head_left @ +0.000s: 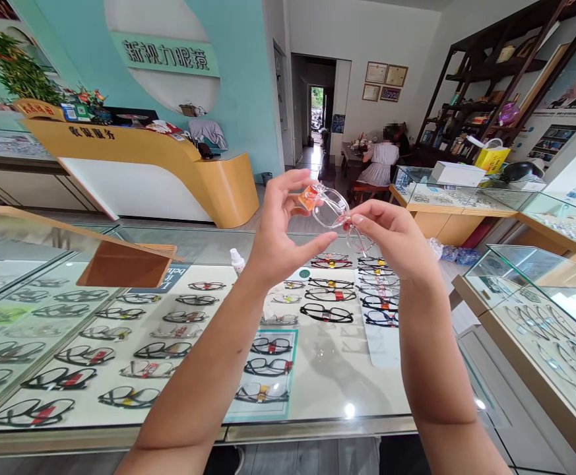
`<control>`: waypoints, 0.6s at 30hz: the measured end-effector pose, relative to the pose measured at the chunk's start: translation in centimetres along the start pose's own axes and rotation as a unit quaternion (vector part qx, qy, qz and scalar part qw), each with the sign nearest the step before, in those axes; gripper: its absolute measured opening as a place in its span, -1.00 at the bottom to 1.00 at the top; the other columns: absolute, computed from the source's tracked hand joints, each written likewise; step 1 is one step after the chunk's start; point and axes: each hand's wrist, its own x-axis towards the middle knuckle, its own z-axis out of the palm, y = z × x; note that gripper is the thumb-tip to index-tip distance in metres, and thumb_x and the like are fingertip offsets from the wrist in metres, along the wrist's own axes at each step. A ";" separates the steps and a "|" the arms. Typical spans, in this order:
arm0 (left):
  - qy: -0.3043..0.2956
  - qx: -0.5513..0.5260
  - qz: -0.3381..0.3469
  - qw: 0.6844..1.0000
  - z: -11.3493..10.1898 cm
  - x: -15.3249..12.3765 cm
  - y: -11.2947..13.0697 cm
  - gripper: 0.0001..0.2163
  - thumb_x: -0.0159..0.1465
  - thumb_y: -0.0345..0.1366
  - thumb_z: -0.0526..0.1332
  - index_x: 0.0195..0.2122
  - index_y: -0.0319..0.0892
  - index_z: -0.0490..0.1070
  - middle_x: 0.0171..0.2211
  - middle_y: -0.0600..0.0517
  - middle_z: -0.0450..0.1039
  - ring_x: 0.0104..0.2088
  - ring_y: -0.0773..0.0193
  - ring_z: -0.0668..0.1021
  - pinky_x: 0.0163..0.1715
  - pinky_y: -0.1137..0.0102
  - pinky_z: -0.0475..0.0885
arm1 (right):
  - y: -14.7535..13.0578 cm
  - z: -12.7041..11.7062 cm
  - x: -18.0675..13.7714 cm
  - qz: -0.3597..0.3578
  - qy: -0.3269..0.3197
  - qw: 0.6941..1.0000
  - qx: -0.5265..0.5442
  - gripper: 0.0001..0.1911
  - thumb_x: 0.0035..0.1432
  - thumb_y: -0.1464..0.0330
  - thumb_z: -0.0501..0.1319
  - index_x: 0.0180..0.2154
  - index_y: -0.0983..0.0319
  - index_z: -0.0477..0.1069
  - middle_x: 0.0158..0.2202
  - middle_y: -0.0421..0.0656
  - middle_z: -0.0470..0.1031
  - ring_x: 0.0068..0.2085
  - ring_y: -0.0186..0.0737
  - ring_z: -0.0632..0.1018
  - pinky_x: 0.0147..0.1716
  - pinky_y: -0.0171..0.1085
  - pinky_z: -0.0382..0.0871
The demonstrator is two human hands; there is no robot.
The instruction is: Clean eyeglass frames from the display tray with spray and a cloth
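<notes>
I hold a pair of clear-framed glasses (pixel 331 210) up in front of me, above a glass display counter (pixel 317 389). My left hand (pixel 275 231) pinches the frame's left end, where an orange tag (pixel 309 196) hangs. My right hand (pixel 391 241) grips the right side near the pink-tinted temple hinge. Both hands are closed on the glasses. Under the counter's glass lie several rows of spectacle frames (pixel 327 313).
A small white spray bottle (pixel 237 260) stands on the counter. More glass cases stand at the right (pixel 540 310) and left (pixel 15 290). A yellow reception desk (pixel 169 168) is behind. A seated person (pixel 381 161) is at the back near dark shelves (pixel 485 86).
</notes>
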 end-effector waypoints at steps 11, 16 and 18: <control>0.011 -0.073 -0.215 0.974 2.3 -1.0 3.5 -0.75 0.41 -0.02 0.37 -0.21 -0.08 0.69 -0.44 0.06 0.50 -0.46 0.35 0.38 -0.50 0.38 0.26 | 1.2 3.3 0.2 -0.153 0.176 0.956 -0.177 -0.90 0.39 0.32 0.32 -0.17 0.11 0.64 0.00 -0.08 0.72 0.08 -0.04 0.69 0.14 0.02 0.56; 0.039 -0.139 -0.274 0.951 2.3 -0.6 2.6 -0.69 0.28 0.06 0.46 -0.27 -0.10 0.70 -0.49 0.06 0.45 -0.49 0.35 0.33 -0.54 0.38 0.15 | 0.4 4.5 -0.2 -0.160 0.168 0.930 -0.285 -0.86 0.42 0.37 0.28 -0.12 0.13 0.65 0.05 -0.05 0.71 0.08 0.00 0.70 0.12 0.02 0.57; 0.035 -0.152 -0.295 0.943 1.9 -0.5 2.0 -0.68 0.24 0.07 0.49 -0.30 -0.10 0.70 -0.55 0.10 0.37 -0.53 0.38 0.25 -0.55 0.38 0.09 | 0.2 4.5 -0.4 -0.154 0.146 0.923 -0.321 -0.83 0.44 0.36 0.27 -0.08 0.15 0.66 0.08 -0.03 0.71 0.09 0.03 0.70 0.10 0.02 0.56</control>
